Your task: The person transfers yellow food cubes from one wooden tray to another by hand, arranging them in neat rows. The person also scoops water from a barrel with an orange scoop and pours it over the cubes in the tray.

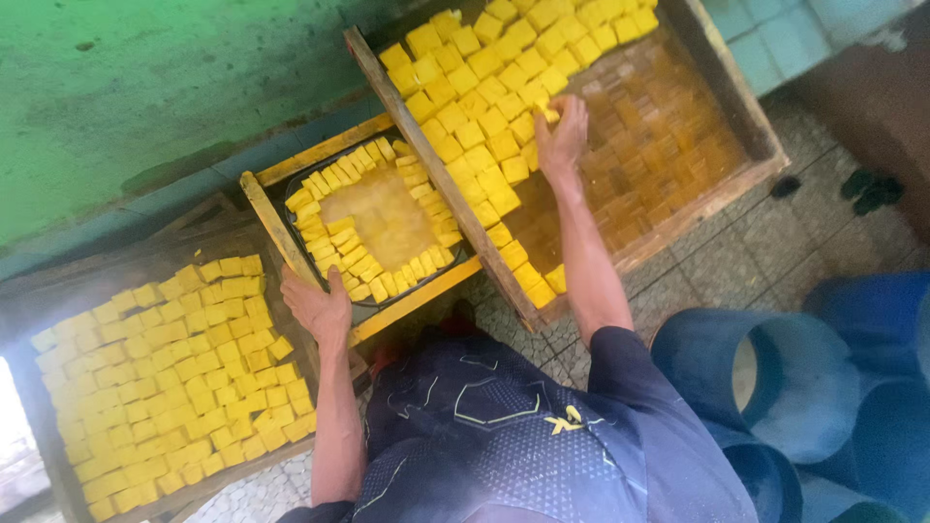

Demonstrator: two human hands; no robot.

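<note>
We take the middle wooden frame [320, 155] with its dark pan as our landmark. Our left hand [318, 308] rests on the frame's near corner, fingers curled loosely over the wood and holding nothing else. Our right hand [562, 131] reaches to the large wooden tray [746, 116] right of the frame, fingertips pinched on one yellow block [549, 113] at the edge of the packed rows.

In that large tray, yellow blocks [484, 107] cover the half nearest the frame and the far edge, while darker amber blocks [649, 136] lie sunk in liquid on the side away from it; we judge that part not yet worked. The pan [387, 221] inside the frame has yellow blocks round its rim and cloudy liquid in the middle, so it looks part filled. Left of the frame, a third tray [39, 407] is packed almost full, which looks finished. Blue tubs [775, 378] stand well to the right of the frame, on the tiled floor.
</note>
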